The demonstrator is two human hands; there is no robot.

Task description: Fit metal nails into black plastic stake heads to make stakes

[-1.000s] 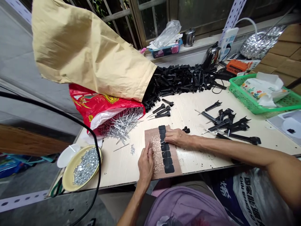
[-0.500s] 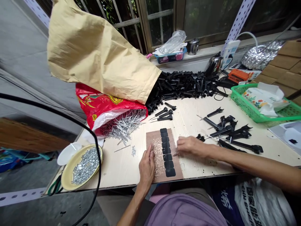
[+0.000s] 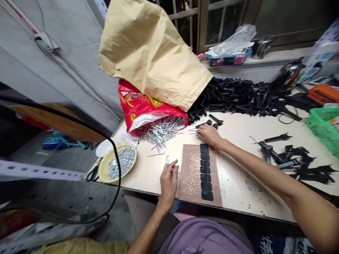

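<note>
So our right hand point(image 3: 210, 135) is just past the far end of the brown board point(image 3: 217, 192), down at a few loose black plastic stems point(image 3: 203, 125) with thin metal rods poking left. Can't tell if that grip has anything in it, the fingers hide it. Our left hand point(image 3: 168, 180) is at the board's left side with the grip loose, fingers a bit curled, nothing visible in it.

The black pads point(image 3: 205, 177) sit in a near-to-far column on the board, pale flecks to their left. If they aren't stuck down, a low right wrist could drag the far one out of line. Those rod ends look ready to prick a careless fingertip, too.

Left side worries us as well: a sideways sweep could scatter the tiny metal bits point(image 3: 166, 159), and the yellow bowl point(image 3: 103, 169) is at the table's point(image 3: 148, 176) near-left edge, so one bump might spill it.
</note>
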